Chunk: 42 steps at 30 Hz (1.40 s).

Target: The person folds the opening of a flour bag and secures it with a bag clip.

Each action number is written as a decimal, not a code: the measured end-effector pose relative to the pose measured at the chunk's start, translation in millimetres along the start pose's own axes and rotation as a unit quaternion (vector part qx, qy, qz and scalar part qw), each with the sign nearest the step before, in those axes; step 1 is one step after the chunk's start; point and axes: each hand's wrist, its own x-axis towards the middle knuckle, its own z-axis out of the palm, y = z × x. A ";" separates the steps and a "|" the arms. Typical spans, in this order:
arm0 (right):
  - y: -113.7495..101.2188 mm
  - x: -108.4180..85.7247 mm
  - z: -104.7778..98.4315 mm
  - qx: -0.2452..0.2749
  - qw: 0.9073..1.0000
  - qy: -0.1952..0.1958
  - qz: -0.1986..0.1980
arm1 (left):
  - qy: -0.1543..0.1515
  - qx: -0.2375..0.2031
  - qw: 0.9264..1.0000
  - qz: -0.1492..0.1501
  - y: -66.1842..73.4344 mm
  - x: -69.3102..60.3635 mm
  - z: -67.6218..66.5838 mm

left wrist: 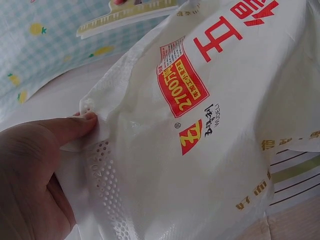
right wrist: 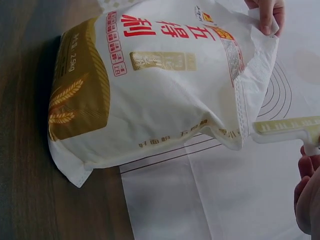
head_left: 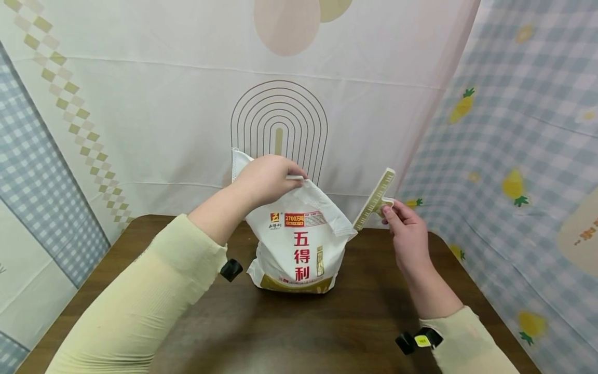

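A white flour bag with red lettering and a brown-gold base stands on the table, its top part leaning and creased. My left hand pinches the bag's upper edge; in the left wrist view the thumb lies on the white rim beside a strip of small holes. To the right of the bag, my right hand holds a long yellow-green and white bag clip by its handle. The clip's lower end is near the folded top corner of the bag, as the right wrist view shows too; whether they touch I cannot tell.
The dark wooden table stretches in front of the bag. Behind it hangs a pale patterned cloth, and a blue checked cloth hangs on the right. Black straps with small devices sit at both wrists.
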 end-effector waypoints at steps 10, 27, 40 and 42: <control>5.6 2.1 9.2 -0.043 0.997 -0.036 -0.062 | 0.003 0.000 1.000 0.003 0.6 2.1 1.5; 3.9 6.2 19.1 -0.129 0.980 -0.077 -0.130 | 0.012 -0.003 1.000 0.011 0.2 2.9 2.2; 5.2 10.6 25.6 -0.233 0.936 -0.134 -0.226 | 0.003 0.002 1.000 0.008 2.7 3.8 2.3; 4.2 11.2 26.0 -0.246 0.931 -0.135 -0.235 | 0.002 0.004 1.000 0.008 3.4 4.1 2.7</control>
